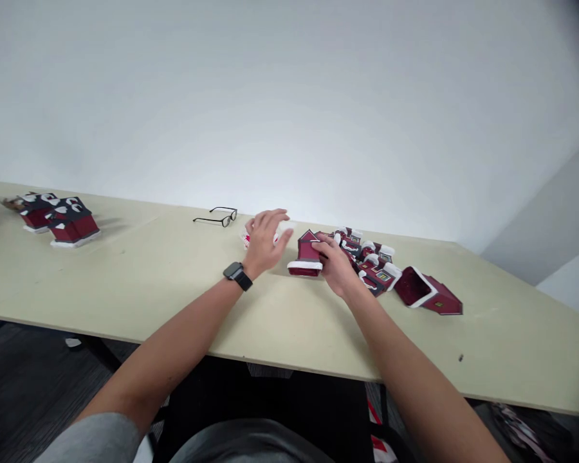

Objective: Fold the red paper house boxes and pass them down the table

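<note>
My right hand (335, 262) grips a small dark-red house (307, 249) with a white rim, its open underside facing me, just above the table. To its left, my left hand (266, 243) has its fingers spread, over a small white and red item (246, 238) that it partly hides. Right behind my right hand lies a pile of similar red houses (379, 275) with dark roofs and white trim. Another house (439, 297) rests on its side farther right, its hollow base showing.
Black-framed glasses (225, 220) lie left of my left hand. Two red houses stand upright at the far left, the nearer one (77, 225) on a white base. A small dark bit (460, 357) lies near the front right edge of the table (270, 328). A wall rises behind.
</note>
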`<state>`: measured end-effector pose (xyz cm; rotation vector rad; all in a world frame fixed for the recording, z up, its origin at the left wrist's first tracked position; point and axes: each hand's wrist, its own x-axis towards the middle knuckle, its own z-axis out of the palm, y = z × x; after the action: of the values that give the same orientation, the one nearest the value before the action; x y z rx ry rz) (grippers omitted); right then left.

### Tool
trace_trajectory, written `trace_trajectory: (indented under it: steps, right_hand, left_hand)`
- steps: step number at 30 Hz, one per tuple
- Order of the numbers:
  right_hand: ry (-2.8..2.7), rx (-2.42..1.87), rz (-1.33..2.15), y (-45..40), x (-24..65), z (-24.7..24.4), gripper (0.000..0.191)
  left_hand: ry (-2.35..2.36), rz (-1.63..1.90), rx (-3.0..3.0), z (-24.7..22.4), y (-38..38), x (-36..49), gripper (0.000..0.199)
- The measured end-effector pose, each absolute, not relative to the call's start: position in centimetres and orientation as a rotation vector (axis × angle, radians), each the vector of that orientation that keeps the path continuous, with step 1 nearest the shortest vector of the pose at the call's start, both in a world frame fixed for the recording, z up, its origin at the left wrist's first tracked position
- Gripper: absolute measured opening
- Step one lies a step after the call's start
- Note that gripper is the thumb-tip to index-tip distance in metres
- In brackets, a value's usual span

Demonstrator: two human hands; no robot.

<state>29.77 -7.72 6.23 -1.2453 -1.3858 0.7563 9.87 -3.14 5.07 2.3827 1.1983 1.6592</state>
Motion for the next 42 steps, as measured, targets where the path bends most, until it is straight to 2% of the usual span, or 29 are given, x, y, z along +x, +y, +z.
trace_trajectory:
  steps: [3,7,11,18,23,26,30,33,36,42]
  right_hand:
    - [-1.327,-1.262,0.831,-8.0,29.0,5.6,0.083]
    - [-1.431,-1.256,0.844,-8.5,28.3,5.2,0.086]
    - [-1.568,-1.256,0.865,-8.9,28.6,5.6,0.089]
    - [-1.695,-1.386,0.928,-9.8,28.6,6.3,0.101]
    - [-1.692,-1.458,0.893,-10.2,27.7,6.2,0.123]
    - [-1.579,-1.461,0.938,-9.9,27.6,5.8,0.126]
    - [-1.319,-1.355,1.075,-9.3,27.9,5.7,0.114]
    - [-1.163,-1.177,1.236,-9.1,28.1,6.0,0.085]
    - [-1.12,-1.068,1.34,-9.1,28.2,6.3,0.057]
    - [-1.078,-0.966,1.447,-9.3,28.2,6.5,0.048]
  left_hand:
    - [1.44,1.439,2.348,4.5,-0.2,7.6,0.037]
    - [1.605,1.054,2.242,3.5,2.3,5.7,0.039]
    - [1.65,0.932,2.105,3.8,2.6,5.5,0.039]
    - [1.685,0.986,2.048,4.4,2.1,5.9,0.024]
    - [1.659,1.118,2.097,4.0,2.4,5.9,0.02]
    - [1.602,1.243,2.087,4.0,2.6,6.0,0.022]
    - [1.329,1.468,2.008,4.4,2.2,6.5,0.016]
    - [0.985,1.506,1.91,4.9,1.0,7.3,0.013]
    - [0.699,1.435,1.864,5.4,-0.5,8.4,0.024]
    - [0.533,1.425,1.779,5.9,-2.1,9.7,0.036]
